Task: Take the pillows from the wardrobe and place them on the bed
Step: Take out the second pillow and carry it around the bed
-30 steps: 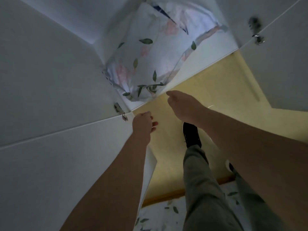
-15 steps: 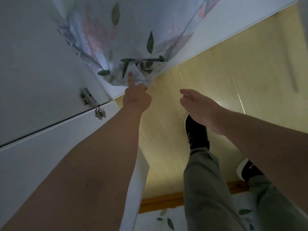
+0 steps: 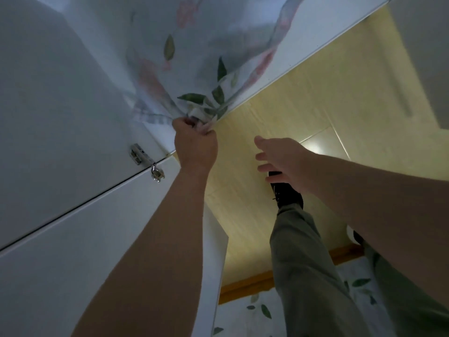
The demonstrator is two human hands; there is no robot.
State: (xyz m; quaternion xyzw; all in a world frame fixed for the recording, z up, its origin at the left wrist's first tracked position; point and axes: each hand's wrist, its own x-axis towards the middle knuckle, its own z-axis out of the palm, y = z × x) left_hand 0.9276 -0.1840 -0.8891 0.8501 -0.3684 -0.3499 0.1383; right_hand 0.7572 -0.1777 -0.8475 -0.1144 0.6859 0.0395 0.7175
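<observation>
Left hand [image 3: 195, 144] fingers clenched on pillow [image 3: 194, 69] corner, seemingly above.

My arms are bare to past the elbows, no sleeves showing. I wear olive-grey trousers [image 3: 301, 251] and black lace-up shoes [image 3: 289, 194], one with a white edge.

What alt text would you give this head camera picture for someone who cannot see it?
A person's left hand grips a corner of a floral pillow on a high white wardrobe shelf, while the open right hand reaches up beside it. Below are the person's legs, a yellow floor and a leaf-print bed.
</observation>
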